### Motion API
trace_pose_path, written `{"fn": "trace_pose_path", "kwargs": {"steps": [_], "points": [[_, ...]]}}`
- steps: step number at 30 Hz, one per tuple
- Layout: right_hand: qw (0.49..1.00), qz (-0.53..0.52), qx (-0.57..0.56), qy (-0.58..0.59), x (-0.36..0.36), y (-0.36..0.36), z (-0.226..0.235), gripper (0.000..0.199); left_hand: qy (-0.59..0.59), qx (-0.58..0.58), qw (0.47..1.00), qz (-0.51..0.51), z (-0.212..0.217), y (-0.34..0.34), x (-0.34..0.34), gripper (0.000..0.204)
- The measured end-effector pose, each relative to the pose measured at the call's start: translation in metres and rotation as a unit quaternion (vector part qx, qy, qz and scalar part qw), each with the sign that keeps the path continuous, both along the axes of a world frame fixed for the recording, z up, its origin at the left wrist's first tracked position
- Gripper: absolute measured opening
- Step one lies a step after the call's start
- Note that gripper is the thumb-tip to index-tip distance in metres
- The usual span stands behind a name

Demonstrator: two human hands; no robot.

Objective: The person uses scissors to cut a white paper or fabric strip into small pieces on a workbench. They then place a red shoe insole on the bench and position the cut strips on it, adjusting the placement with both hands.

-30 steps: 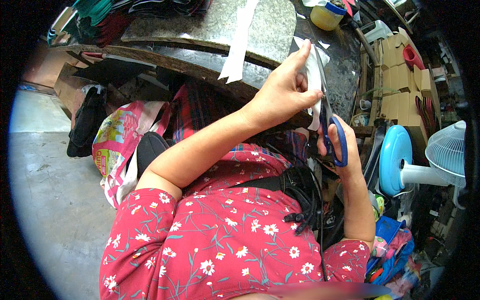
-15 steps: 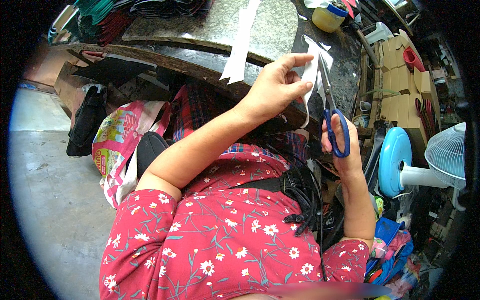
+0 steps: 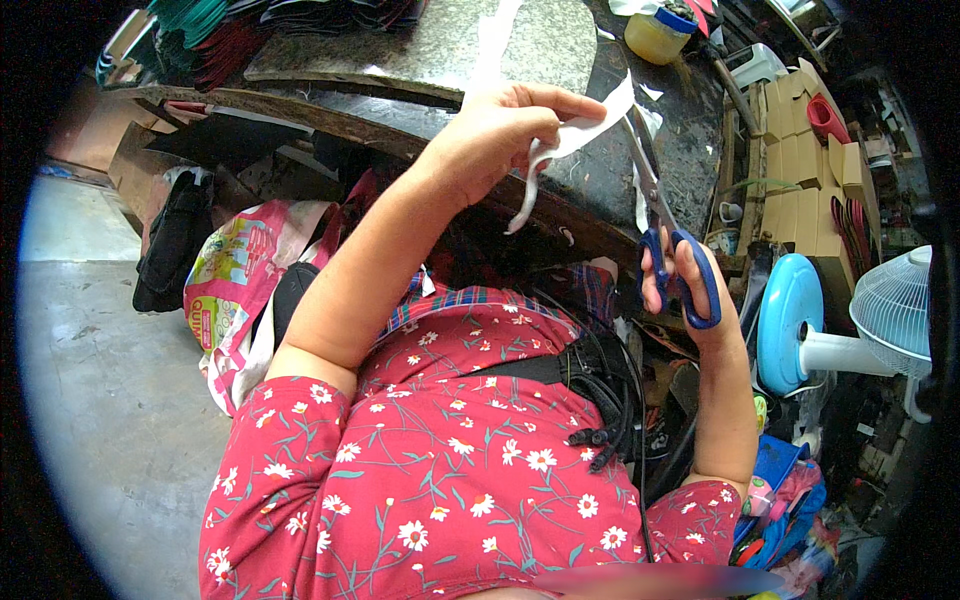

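Observation:
A white strip of thin material [image 3: 590,130] is pinched between the thumb and fingers of my left hand [image 3: 500,130], above the near edge of the dark table. Its narrow tail hangs below my fingers. My right hand [image 3: 700,285] grips scissors [image 3: 686,262] with blue handles, fingers through the loops. The blades point up and away, slightly parted, to the right of the strip and apart from it. A white scrap hangs beside the blades. Another white strip [image 3: 497,45] lies on the speckled stone slab, partly behind my left hand.
The stone slab [image 3: 400,60] rests on the dark table [image 3: 590,185], with stacked dark and green pieces [image 3: 190,30] at its left. A blue-lidded jar [image 3: 660,35] stands far right. Cardboard boxes [image 3: 790,130] and a blue-and-white fan [image 3: 790,325] are on the right; a pink bag [image 3: 250,270] is left.
My left hand has moved left and nearer, drawing the strip away from the scissors. The scissors have shifted slightly down and right, and their handles have spread.

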State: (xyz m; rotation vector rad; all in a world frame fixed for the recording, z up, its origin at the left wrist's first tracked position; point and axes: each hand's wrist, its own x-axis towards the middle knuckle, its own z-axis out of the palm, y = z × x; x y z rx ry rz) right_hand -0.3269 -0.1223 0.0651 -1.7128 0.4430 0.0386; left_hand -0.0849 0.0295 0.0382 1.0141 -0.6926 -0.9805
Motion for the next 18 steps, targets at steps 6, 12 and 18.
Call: {"fn": "trace_pose_path", "kwargs": {"steps": [6,12,18], "points": [[0.999,0.026,-0.023,0.040,0.003,-0.008,0.010,0.063,-0.045,0.019,0.998,0.045,0.009,0.004,0.015,0.039],[0.996,0.044,-0.062,0.044,0.008,-0.005,0.012,0.061,-0.059,0.034,0.997,0.019,0.015,0.007,0.020,0.046],[0.997,0.036,-0.062,0.028,0.017,-0.007,0.011,0.058,-0.098,0.068,0.993,0.017,0.020,0.012,0.017,0.045]]}}
